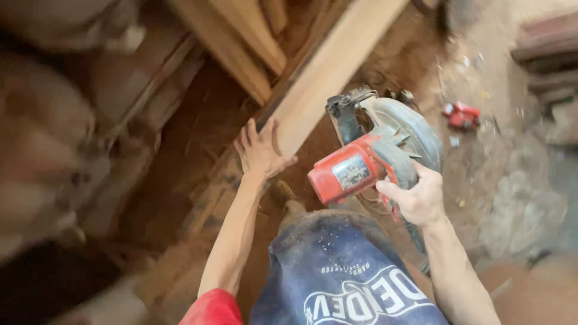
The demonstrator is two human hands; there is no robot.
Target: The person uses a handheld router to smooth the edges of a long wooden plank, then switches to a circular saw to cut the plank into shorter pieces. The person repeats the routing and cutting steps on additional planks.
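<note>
My left hand [259,150] rests flat, fingers spread, on the near end of a long pale wooden plank [328,69] that runs up toward the top right. My right hand [416,198] grips the handle of a red and grey circular saw [373,153], held just right of the plank's end, its blade guard above my fist. Below the saw is my knee in dusty blue shorts [337,277] with white print.
More planks [241,42] lie stacked at the upper left. Sawdust covers the reddish floor [198,132]. A small red object [462,115] lies on the dusty ground at right, near stacked boards [551,54]. Blurred pale shapes fill the left edge.
</note>
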